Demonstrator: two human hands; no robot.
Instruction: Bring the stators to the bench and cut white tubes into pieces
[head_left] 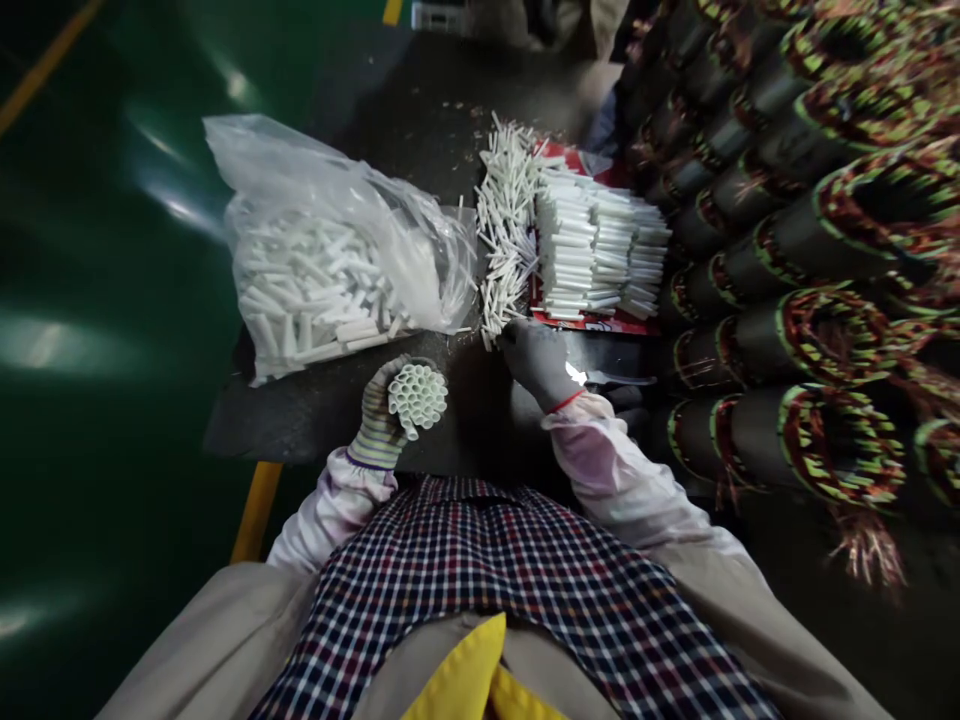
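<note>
My left hand (382, 405), in a striped knit glove, is wrapped round a bundle of white tubes (418, 396) whose hollow ends face up. My right hand (536, 358), in a grey glove, reaches to the near end of a loose pile of thin white tubes (506, 220). Its fingertips are bent down at the pile, and whether they pinch a tube is hidden. Beside that pile, neat stacks of white tubes (577, 245) lie in rows on a red sheet (630, 322). A clear plastic bag (315, 170) full of thicker white tubes lies to the left.
Stator cores with copper windings (832, 330) are stacked along the right side. The dark table (375, 90) carries scattered bits near its far end. A green floor (97, 430) with yellow lines lies to the left. Part of another person (547, 20) shows at the top.
</note>
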